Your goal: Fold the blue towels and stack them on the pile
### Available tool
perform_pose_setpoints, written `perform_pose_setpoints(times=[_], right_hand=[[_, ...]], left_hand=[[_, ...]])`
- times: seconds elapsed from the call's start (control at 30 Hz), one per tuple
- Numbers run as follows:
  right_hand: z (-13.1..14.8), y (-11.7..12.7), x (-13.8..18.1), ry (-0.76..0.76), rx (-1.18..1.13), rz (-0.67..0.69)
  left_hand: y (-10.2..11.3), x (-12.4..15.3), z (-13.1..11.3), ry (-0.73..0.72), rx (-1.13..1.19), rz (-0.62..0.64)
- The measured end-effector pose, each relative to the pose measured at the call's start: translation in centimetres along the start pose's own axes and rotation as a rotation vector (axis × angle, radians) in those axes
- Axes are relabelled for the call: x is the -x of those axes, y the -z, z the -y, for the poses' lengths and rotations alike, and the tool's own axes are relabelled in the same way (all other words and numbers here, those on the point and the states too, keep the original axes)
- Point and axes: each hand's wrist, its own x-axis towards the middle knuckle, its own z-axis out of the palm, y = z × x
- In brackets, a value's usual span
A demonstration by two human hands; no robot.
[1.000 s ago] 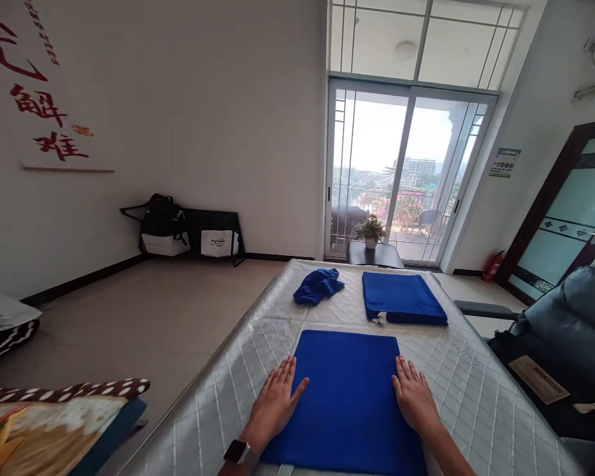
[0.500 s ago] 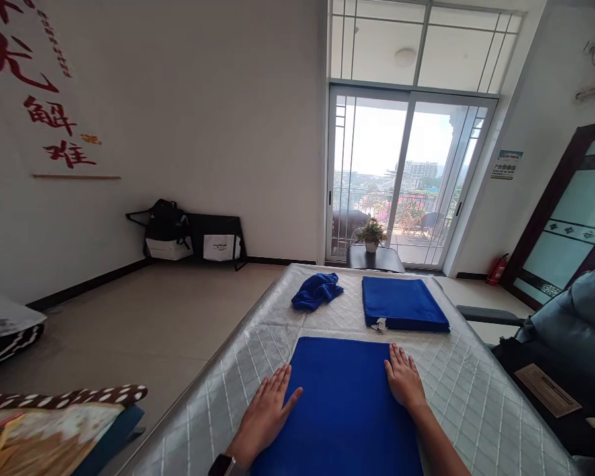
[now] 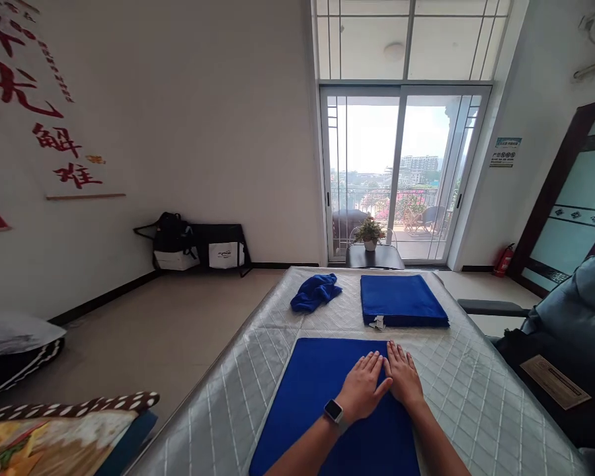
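Observation:
A flat blue cloth (image 3: 297, 403) lies spread on the silvery quilted table cover (image 3: 228, 396). My left hand (image 3: 361, 383), with a watch (image 3: 334, 411) on its wrist, rests flat on the cloth close to its right edge, fingers stretched out. Beside it, my right hand (image 3: 404, 377) lies flat along that same right edge, partly on the cover. The fingers of the two hands nearly meet. Beyond them sit a stack of folded blue cloths (image 3: 401, 301) with a white tag (image 3: 378, 322) and a crumpled blue cloth (image 3: 316, 293).
A dark armchair (image 3: 580, 311) stands to the right of the table. Past the far edge, a potted plant (image 3: 369, 231) sits on a chair (image 3: 375, 258) before the sliding glass door (image 3: 361, 172). At lower left is a patterned cushion (image 3: 69, 430). Bags (image 3: 176, 241) stand by the wall.
My left hand has moved right across the blue cloth, from its left edge to beside my right hand. My right hand has stayed at the right edge. The view has shifted slightly.

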Motion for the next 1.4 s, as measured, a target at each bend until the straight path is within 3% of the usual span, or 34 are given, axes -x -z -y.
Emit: perform_pose_setpoints(times=[0.1, 0.2, 0.33, 0.53, 0.67, 1.13, 1.4], right_hand=[[-0.2, -0.2, -0.1, 0.024, 0.012, 0.015], [-0.2, -0.3, -0.3, 0.0, -0.015, 0.01], [0.0, -0.3, -0.5, -0.044, -0.047, 0.004], [-0.1, -0.6, -0.3, -0.047, -0.038, 0.002], [-0.2, -0.7, -0.4, -0.052, -0.024, 0.001], [0.8, 1.0, -0.1, -0.09, 0.019, 0.058], [1.9, 1.0, 2.3, -0.109, 0.053, 0.054]], left_hand=[[-1.6, -2.9, -0.8, 0.066, 0.001, -0.027], [-2.2, -3.3, 0.6, 0.116, -0.01, -0.043], [-1.1, -1.1, 4.8, 0.195, -0.06, -0.039], [2.5, 4.2, 12.7, 0.401, -0.134, -0.031], [3.7, 6.7, 15.7, 0.501, -0.156, -0.063], [3.2, 7.2, 16.2, 0.5, -0.152, -0.128], [3.3, 7.3, 16.2, 0.485, -0.149, -0.17]])
